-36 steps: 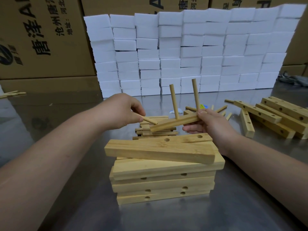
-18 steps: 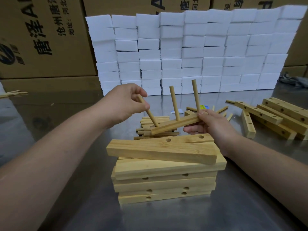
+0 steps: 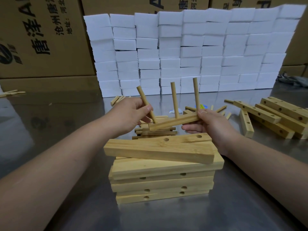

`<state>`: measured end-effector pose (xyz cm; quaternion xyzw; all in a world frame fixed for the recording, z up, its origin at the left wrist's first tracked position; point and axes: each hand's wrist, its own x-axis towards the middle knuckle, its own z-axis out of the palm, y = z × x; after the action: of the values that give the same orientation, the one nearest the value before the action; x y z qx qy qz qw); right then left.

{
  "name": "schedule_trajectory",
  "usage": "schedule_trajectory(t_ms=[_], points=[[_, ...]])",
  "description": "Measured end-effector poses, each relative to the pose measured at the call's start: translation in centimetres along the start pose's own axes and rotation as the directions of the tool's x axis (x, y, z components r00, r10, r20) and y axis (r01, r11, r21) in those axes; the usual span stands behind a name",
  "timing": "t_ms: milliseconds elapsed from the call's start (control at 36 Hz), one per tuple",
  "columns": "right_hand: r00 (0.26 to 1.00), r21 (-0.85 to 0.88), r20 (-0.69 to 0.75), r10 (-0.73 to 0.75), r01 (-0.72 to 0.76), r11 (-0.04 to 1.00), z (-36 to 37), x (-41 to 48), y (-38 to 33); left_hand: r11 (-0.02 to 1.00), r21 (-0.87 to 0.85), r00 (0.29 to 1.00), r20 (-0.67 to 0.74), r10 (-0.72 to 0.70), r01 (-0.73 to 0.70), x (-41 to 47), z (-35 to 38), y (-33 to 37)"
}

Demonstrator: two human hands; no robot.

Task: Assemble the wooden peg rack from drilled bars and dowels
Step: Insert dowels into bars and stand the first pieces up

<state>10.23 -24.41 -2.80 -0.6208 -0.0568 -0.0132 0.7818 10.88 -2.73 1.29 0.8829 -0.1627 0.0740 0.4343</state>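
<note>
At left of centre, the left hand (image 3: pixel 131 114) pinches a dowel (image 3: pixel 144 100) between thumb and fingers, its lower tip at the end hole of the drilled bar (image 3: pixel 175 122), held above loose dowels (image 3: pixel 155 132). Expect light, rigid wood; grip the dowel mid-length. The right hand (image 3: pixel 212 126) clamps the bar's other end in curled fingers. Spare bars (image 3: pixel 275 117) lie far right, well apart.

Brown cardboard box (image 3: pixel 33 60) at back left, printed in black: large Chinese characters 唐泽, smaller lines starting 沧州唐 and 地址:, and part of a big letter A. Neighbouring box (image 3: pixel 130 5) shows a cut-off A and 唐. Blue-yellow sticker (image 3: pixel 203 106) on the table (image 3: pixel 66 117): unreadable
</note>
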Motion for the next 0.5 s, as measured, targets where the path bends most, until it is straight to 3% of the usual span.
schedule_trajectory(t_ms=[361, 500], points=[[1.000, -0.025, 0.014, -0.010, 0.011, 1.000, 0.20, -0.44, -0.23, 0.997, 0.082, 1.000, 0.024, 0.009, -0.011, 0.09, 0.56, -0.34], [1.000, -0.008, 0.008, -0.013, 0.013, 1.000, 0.22, -0.53, -0.28, 0.999, 0.034, 1.000, 0.004, 0.010, -0.010, 0.12, 0.72, -0.46]])
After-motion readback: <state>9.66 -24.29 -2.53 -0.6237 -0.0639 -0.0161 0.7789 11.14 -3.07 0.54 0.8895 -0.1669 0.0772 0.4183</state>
